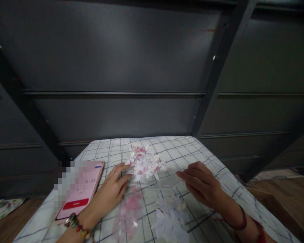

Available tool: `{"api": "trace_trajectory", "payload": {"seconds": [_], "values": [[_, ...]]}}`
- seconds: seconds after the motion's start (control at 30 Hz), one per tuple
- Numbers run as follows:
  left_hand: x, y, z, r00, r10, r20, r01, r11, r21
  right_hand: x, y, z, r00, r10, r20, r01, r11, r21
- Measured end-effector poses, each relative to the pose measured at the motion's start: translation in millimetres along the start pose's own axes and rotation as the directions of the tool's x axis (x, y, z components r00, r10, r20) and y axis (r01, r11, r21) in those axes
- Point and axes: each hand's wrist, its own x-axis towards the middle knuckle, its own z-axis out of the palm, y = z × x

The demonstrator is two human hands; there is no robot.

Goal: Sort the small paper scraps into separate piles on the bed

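Observation:
A heap of small white and pink paper scraps [145,163] lies toward the far side of the table. My left hand [112,187], a ring on one finger, reaches its left edge; the fingers are apart and the tips touch the scraps. To the right of the heap, my right hand [205,185] pinches the edge of a clear plastic bag [167,181] lying flat on the cloth. Nearer me is a clear bag with pink scraps [131,206]. Beside it on the right are whitish paper scraps [171,219]; whether these are bagged I cannot tell.
A phone [84,189] with a lit pink screen lies left of my left forearm. The checked tablecloth [177,148] covers the table, which stands against a dark metal panel wall [131,114]. A cardboard box [271,202] sits below the table's right edge.

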Motion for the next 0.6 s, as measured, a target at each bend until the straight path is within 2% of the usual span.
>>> {"api": "trace_trajectory", "payload": {"seconds": [0.17, 0.33, 0.6], "values": [[-0.3, -0.8, 0.5, 1.000, 0.001, -0.007, -0.001, 1.000, 0.007, -6.0, 17.4, 3.4, 0.994, 0.110, -0.002, -0.109, 0.982, -0.154], [0.0, -0.9, 0.8, 1.000, 0.017, -0.012, -0.017, 1.000, 0.010, -7.3, 21.1, 8.9, 0.993, 0.090, 0.076, -0.079, 0.987, -0.141], [-0.8, -1.5, 1.0, 0.999, 0.006, -0.034, -0.006, 1.000, 0.013, -7.1, 18.3, 5.1, 0.998, 0.065, 0.016, -0.063, 0.991, -0.119]]}}
